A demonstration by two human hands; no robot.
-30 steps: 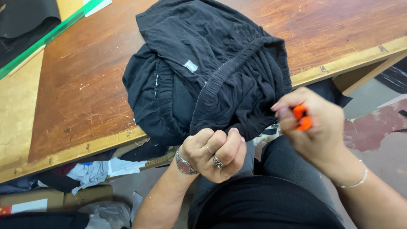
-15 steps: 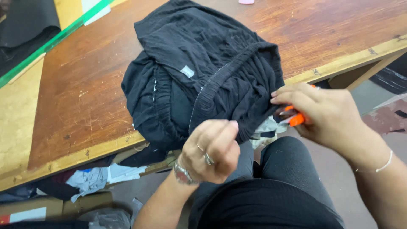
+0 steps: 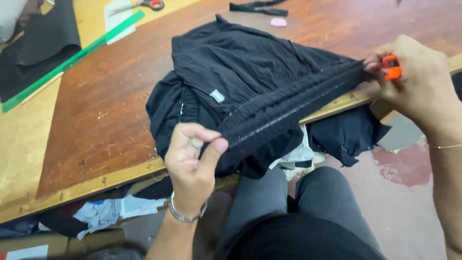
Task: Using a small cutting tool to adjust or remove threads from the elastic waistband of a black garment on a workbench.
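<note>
A black garment with an elastic waistband lies bunched on the brown wooden table, a small grey label showing inside it. My left hand pinches one end of the waistband at the table's near edge. My right hand grips the other end at the right and also holds a small orange tool between its fingers. The waistband is stretched taut between the two hands, its pale stitching facing me.
A green ruler, orange-handled scissors, a black strap and a pink chalk piece lie at the table's far side. Black cloth sits far left. Fabric scraps lie below the table edge by my knees.
My hands moved apart: the right hand went up and right with the orange tool, the left opened from a fist to a pinch, and the bunched waistband is now pulled straight.
</note>
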